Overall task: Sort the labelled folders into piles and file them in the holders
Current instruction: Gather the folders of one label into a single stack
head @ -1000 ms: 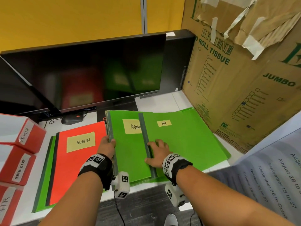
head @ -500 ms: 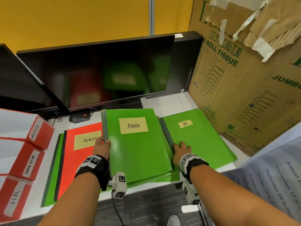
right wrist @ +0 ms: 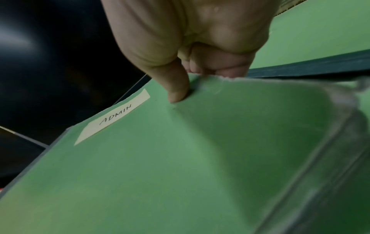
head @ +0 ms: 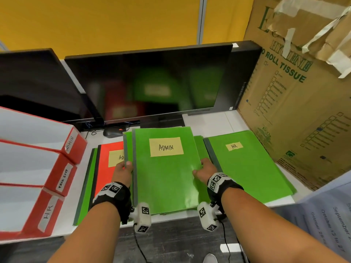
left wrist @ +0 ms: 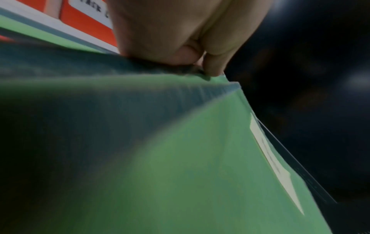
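A green folder labelled ADMIN point(head: 167, 173) is at the middle of the desk, lifted at its far end above more green folders. My left hand point(head: 124, 168) grips its spine edge, thumb on top. My right hand point(head: 204, 170) pinches its right edge, thumb point(right wrist: 176, 88) pressed on the cover point(right wrist: 160, 166). In the left wrist view the fingers point(left wrist: 212, 63) curl over the grey spine. A green HR folder point(head: 245, 166) lies flat to the right. A red ADMIN folder point(head: 108, 164) lies to the left on green ones.
Three red-and-white holders point(head: 36, 168) labelled ADMIN, TASK LIST and HR lie at the left. Two dark monitors point(head: 152, 82) stand behind the folders. A big cardboard box point(head: 303, 92) walls the right side. A printed sheet point(head: 332, 215) hangs at the lower right.
My right hand left the HR folder's spine and took the right edge of the green ADMIN folder. That folder has come up and shifted left, covering part of the red folder's label.
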{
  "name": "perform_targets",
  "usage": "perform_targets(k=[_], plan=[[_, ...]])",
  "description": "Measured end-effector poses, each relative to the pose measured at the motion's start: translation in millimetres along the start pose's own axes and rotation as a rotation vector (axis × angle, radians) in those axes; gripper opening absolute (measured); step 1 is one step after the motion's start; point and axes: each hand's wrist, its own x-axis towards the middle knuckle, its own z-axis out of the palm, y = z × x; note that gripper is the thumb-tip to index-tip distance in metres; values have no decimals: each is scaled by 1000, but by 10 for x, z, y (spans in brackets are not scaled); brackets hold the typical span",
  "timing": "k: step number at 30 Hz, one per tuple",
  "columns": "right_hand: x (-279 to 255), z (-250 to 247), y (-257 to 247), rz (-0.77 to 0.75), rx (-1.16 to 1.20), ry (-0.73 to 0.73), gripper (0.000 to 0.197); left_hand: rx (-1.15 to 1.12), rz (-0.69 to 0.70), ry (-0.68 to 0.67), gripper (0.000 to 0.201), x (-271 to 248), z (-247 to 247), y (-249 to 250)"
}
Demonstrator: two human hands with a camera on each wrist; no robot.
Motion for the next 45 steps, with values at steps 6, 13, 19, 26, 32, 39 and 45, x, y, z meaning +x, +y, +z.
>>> perform_targets(k=[6,13,19,26,32,39,45], plan=[[-2,156,-123,44,46,106,50,125,-52,122,38,185,-528,-261],[-114,244,-205,121,155,324,43,91,-163,239,44,271,-1115,-501],[-39,440,-302,91,220,299,57,81,-184,205,43,303,-1315,-528],[-128,725,-500,16,210,175,52,117,-116,64,41,333,-1183,-516],[-196,904,-622,-23,214,72,44,-72,-140,-82,59,318,-943,-506],[-208,848,-678,4,159,37,59,-162,-204,-219,74,633,-798,-868],[-151,749,-545,39,301,206,47,89,-119,-139,40,308,-896,-589]])
